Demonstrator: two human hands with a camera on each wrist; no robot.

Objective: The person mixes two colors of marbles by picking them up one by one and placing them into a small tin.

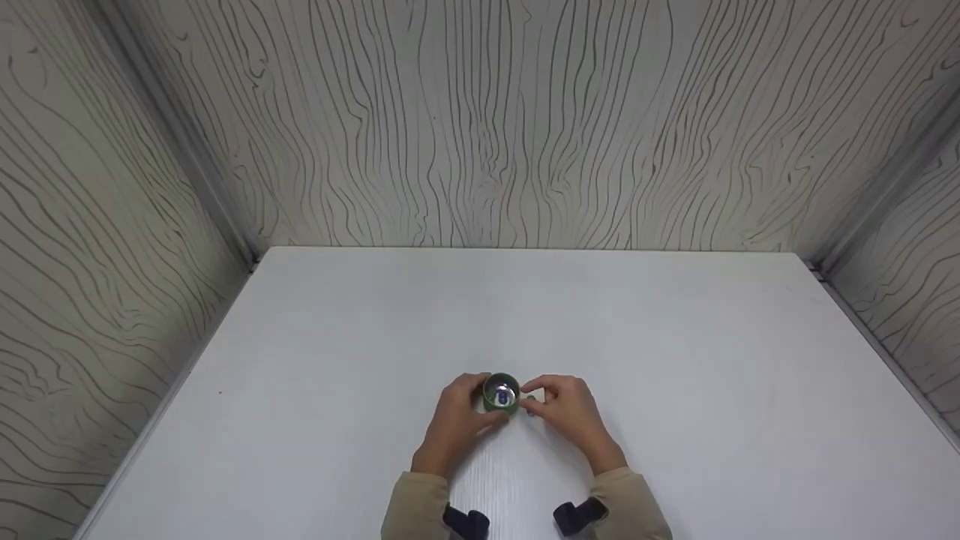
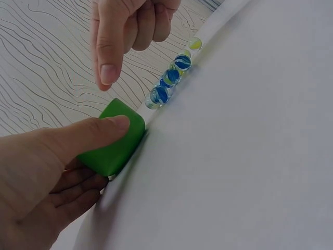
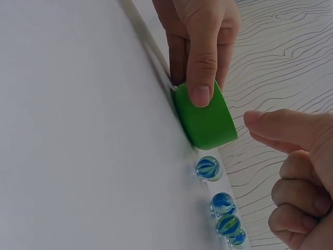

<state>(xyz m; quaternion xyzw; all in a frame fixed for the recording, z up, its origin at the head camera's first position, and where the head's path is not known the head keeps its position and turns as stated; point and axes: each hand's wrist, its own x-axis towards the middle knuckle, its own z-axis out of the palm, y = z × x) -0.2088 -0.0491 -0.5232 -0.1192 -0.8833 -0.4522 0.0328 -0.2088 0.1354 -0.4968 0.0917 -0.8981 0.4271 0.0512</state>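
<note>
My left hand (image 1: 456,416) grips a small green cup (image 1: 491,405) that stands upright on the white table, thumb on the near side and fingers round the far side. Inside the cup lies something blue, looking like one or more marbles (image 1: 502,395). Over the cup's right rim, my right hand (image 1: 566,405) holds its thumb and index finger apart, with nothing visible between them; its other fingers are curled. Several clear glass marbles (image 3: 208,168) with blue and yellow-green swirls lie on the table beside the cup, mostly hidden under the right hand in the head view.
The white table (image 1: 337,322) reaches back to a wood-grain patterned wall (image 1: 487,135). Similar side panels (image 1: 90,262) stand left and right. Dark camera mounts (image 1: 466,521) sit on both sleeved wrists.
</note>
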